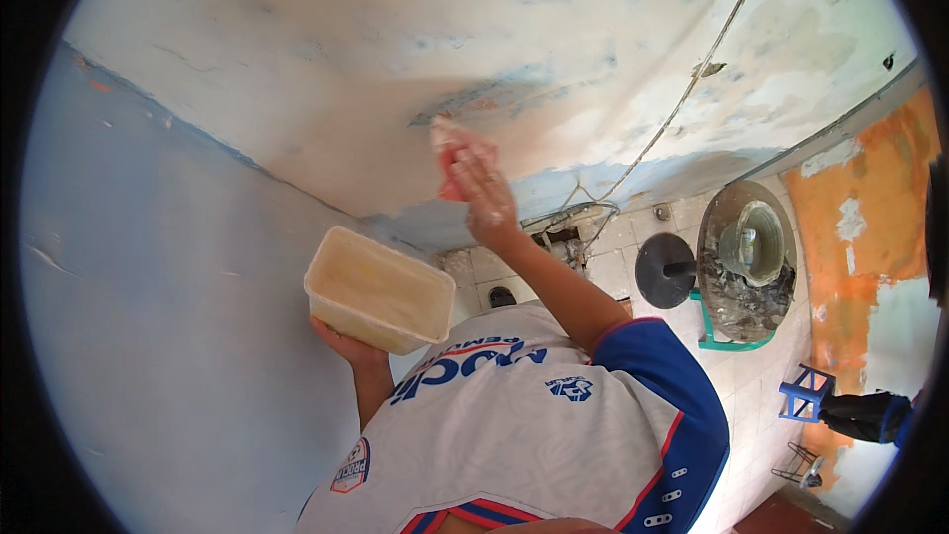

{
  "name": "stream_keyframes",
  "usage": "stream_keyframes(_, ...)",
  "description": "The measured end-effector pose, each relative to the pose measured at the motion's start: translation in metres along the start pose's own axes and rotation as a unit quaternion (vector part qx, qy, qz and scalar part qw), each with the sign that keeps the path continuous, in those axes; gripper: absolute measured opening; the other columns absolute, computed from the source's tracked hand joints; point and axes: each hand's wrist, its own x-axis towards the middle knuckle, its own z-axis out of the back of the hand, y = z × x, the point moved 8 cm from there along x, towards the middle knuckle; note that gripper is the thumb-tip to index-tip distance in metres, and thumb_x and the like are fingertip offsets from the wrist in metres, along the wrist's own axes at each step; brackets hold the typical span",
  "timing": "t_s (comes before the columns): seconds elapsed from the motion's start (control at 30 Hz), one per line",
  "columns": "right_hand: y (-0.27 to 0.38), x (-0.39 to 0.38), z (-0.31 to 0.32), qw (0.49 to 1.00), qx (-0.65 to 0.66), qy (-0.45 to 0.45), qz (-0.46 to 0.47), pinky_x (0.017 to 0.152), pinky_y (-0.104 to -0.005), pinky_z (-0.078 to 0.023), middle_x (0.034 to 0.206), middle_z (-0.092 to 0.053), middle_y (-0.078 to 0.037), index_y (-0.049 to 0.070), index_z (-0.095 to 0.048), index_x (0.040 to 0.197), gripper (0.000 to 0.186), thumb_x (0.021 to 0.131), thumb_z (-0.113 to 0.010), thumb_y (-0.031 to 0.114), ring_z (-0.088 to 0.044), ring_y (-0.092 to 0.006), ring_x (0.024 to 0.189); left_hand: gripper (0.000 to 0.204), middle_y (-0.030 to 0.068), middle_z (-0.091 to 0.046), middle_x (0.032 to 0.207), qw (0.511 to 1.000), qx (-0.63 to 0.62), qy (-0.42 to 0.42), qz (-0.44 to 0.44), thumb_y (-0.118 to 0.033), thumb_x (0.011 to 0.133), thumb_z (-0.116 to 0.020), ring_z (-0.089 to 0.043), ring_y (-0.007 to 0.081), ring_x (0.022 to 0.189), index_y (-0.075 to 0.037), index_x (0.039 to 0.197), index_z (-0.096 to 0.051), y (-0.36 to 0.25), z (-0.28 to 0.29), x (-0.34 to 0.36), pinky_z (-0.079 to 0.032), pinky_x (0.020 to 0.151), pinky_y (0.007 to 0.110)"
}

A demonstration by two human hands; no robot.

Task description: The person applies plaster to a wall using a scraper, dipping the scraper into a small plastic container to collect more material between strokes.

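Note:
My right hand (484,193) is raised to the wall, fingers closed on a flat red piece (453,160) smeared with white; its exact kind is hard to make out. Its whitish end is at the wall (326,69), by a rough patch (494,97) where blue and reddish undercoat show. White paste coats my fingers. At lower left my left hand (346,341) supports a rectangular cream plastic tub (427,328) from beneath, the thumb side at its edge. The tub is tilted toward me, and pale residue coats its inside.
A blue wall (168,267) meets the patched wall in a corner at left. A cable (682,104) runs down the wall. On the tiled floor (736,400) stand a black round object (664,270), a dirty round tabletop (719,227) bearing a bucket (733,247), and a blue stool (806,394).

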Motion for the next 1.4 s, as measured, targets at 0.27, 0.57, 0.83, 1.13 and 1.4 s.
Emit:
stream_keyframes(0.27, -0.092, 0.053, 0.124, 0.919, -0.286, -0.266, -0.046, 0.119, -0.0479, -0.045, 0.150, -0.057, -0.029, -0.009, -0.047, 0.151, 0.052, 0.100, -0.052, -0.010, -0.052, -0.0420, 0.143, 0.078, 0.0106, -0.044, 0.163, 0.998, -0.042, 0.043, 0.016, -0.070, 0.105, -0.032, -0.047, 0.0346, 0.146, -0.014, 0.160, -0.040, -0.011, 0.018, -0.026, -0.044, 0.118, 0.052)
stream_keyframes(0.57, -0.018, -0.009, 0.018, 0.995, -0.070, -0.067, 0.001, 0.121, -0.0536, -0.041, 0.148, -0.061, -0.022, 0.003, -0.061, 0.144, 0.052, 0.095, -0.049, -0.010, -0.053, -0.0443, 0.142, 0.080, 0.0106, -0.044, 0.163, 0.998, -0.027, 0.017, 0.049, -0.071, 0.104, -0.034, -0.047, 0.0341, 0.147, -0.014, 0.161, -0.040, 0.006, 0.038, -0.042, -0.043, 0.119, 0.052)
stream_keyframes(0.83, -0.111, 0.034, 0.100, 0.953, -0.185, -0.191, -0.145, 0.122, -0.0507, -0.041, 0.154, -0.053, -0.026, -0.003, -0.057, 0.146, 0.043, 0.104, -0.048, -0.007, -0.049, -0.0424, 0.146, 0.080, 0.0092, -0.044, 0.162, 0.998, 0.006, -0.012, 0.060, -0.072, 0.104, -0.033, -0.048, 0.0335, 0.146, -0.016, 0.160, -0.041, -0.003, 0.051, -0.064, -0.044, 0.118, 0.051)
stream_keyframes(1.13, -0.062, 0.005, 0.071, 0.983, -0.076, -0.156, -0.056, 0.123, -0.0482, -0.039, 0.153, -0.056, -0.024, -0.005, -0.052, 0.149, 0.049, 0.100, -0.048, -0.010, -0.053, -0.0401, 0.143, 0.080, 0.0096, -0.046, 0.161, 0.998, 0.018, 0.008, 0.063, -0.072, 0.103, -0.034, -0.048, 0.0336, 0.146, -0.016, 0.160, -0.040, 0.000, 0.053, -0.060, -0.045, 0.118, 0.052)
stream_keyframes(1.4, -0.079, 0.016, 0.072, 0.971, -0.181, -0.154, -0.017, 0.115, -0.0455, -0.049, 0.150, -0.059, -0.023, -0.003, -0.056, 0.148, 0.046, 0.102, -0.051, -0.006, -0.059, -0.0386, 0.138, 0.081, 0.0101, -0.045, 0.162, 0.997, 0.018, -0.019, 0.075, -0.073, 0.103, -0.033, -0.048, 0.0338, 0.146, -0.015, 0.160, -0.040, -0.003, 0.063, -0.063, -0.044, 0.118, 0.052)
